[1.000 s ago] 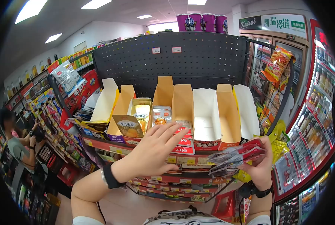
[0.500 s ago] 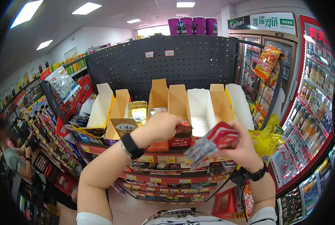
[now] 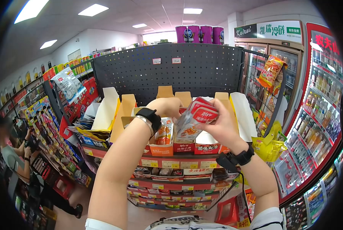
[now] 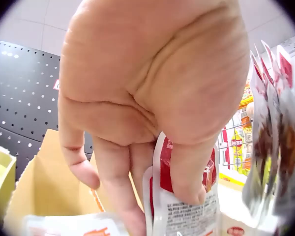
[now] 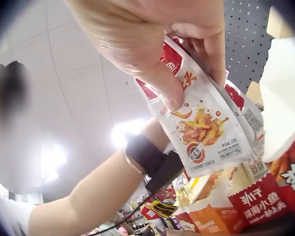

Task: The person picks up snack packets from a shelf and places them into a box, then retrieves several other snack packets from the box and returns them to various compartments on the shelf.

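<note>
glossy plastic snack packets [image 3: 194, 119], matt cardboard boxes [image 3: 124, 111] (plain inside)

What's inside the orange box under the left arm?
One snack packet stands inside the orange box. The left wrist covers part of it and whatever sits behind.

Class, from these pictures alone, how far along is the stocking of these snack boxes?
Done: packets stand in the orange box. In hand: the left hand pinches one red-and-white packet above the boxes, while the right hand grips a bundle. Left: that bundle has to be shelved; how full the neighbouring red box is cannot be seen.
</note>
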`<state>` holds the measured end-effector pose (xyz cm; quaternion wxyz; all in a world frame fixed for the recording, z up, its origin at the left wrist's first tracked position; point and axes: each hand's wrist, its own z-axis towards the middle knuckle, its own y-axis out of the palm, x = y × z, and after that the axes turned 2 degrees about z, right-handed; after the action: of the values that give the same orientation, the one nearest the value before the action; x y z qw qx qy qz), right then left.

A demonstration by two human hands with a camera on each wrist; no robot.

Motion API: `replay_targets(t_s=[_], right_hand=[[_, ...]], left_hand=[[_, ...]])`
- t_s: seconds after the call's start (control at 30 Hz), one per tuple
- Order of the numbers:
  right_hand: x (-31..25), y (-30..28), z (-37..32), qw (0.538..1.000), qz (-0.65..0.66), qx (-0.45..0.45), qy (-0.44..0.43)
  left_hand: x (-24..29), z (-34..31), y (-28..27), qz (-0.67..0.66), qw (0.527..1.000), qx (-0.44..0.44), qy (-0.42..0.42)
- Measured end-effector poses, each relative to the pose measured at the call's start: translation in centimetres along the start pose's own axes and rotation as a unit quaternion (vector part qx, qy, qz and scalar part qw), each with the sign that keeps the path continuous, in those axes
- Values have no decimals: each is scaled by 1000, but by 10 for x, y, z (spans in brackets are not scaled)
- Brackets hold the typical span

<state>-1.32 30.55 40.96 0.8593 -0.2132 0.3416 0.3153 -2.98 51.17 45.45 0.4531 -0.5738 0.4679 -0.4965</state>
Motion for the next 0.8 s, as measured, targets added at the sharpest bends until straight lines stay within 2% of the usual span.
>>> replay_targets(t_s=[0.07,0.17,0.3,0.4,0.47,0.57,0.67,0.8], right_hand=[[11,5,0,1000,-29,0,1],[20,14,-3,996,-89,16,9],[22,20,-3,983,-181,34,8],[21,20,5,979,-200,30,18],[21,22,8,975,-219,26,14],[24,25,8,969,-242,-22,53],[34,28,4,940,-325,-81,72],[28,25,9,941,-302,-118,94]], left_hand=[[1,3,-3,10,999,-17,-29],[-11,17,2,0,1000,6,10],[-3,10,-1,21,1000,14,7],[-7,11,0,16,1000,-1,6],[-20,19,4,48,997,25,58],[-35,33,10,23,999,20,35],[-20,11,4,-29,999,15,17],[-14,3,-2,-50,998,-7,34]])
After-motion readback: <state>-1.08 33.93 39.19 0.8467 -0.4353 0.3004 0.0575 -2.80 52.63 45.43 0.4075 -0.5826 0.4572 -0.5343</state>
